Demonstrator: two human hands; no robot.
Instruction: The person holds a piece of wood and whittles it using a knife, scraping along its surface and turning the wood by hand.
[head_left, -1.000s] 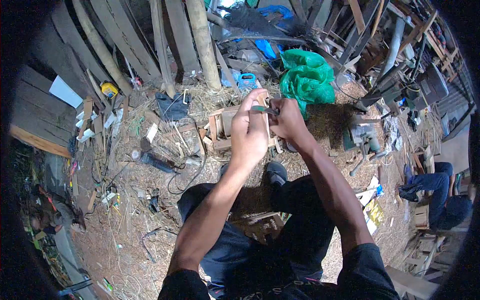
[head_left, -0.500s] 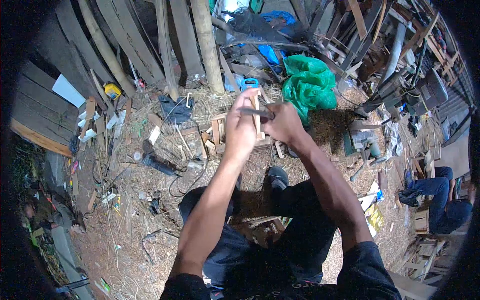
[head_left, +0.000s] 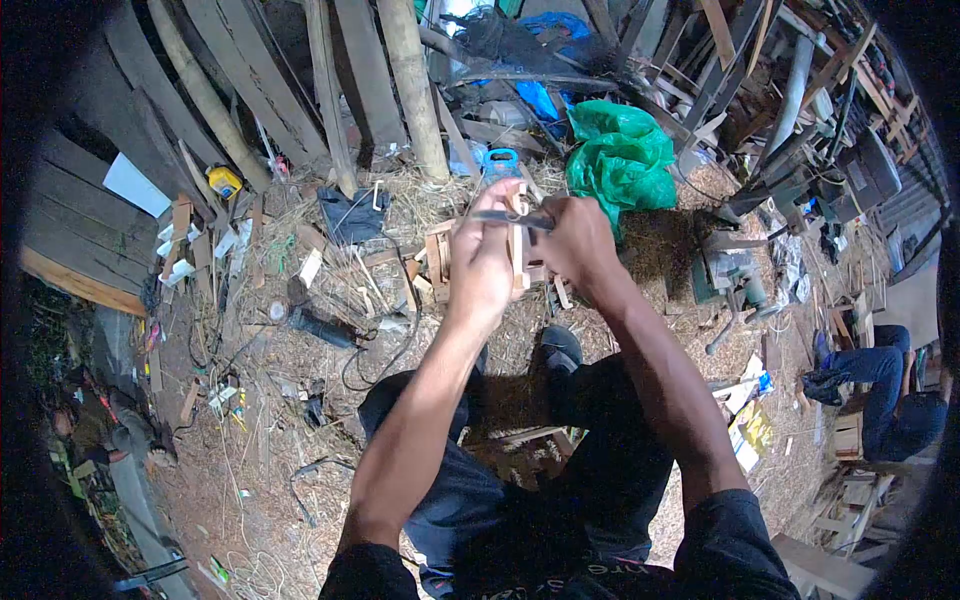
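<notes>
My left hand is wrapped round a small wooden frame piece and holds it upright in front of my knees. In my right hand is a flat, dark file-like tool. It lies crosswise over the upper part of the wood, its far end reaching across my left fingers. Motion blurs that end, and the right fist hides its grip. Just behind my left hand stands another small wooden frame.
A green plastic sheet lies ahead on the right. A power tool with a cord rests on the shavings at left. A metal machine stands at right, and a seated person is beyond it. Another person is at far left.
My right hand and the tool have shifted slightly right and up across the wood. My left hand keeps its hold, and the whole view has tilted a little.
</notes>
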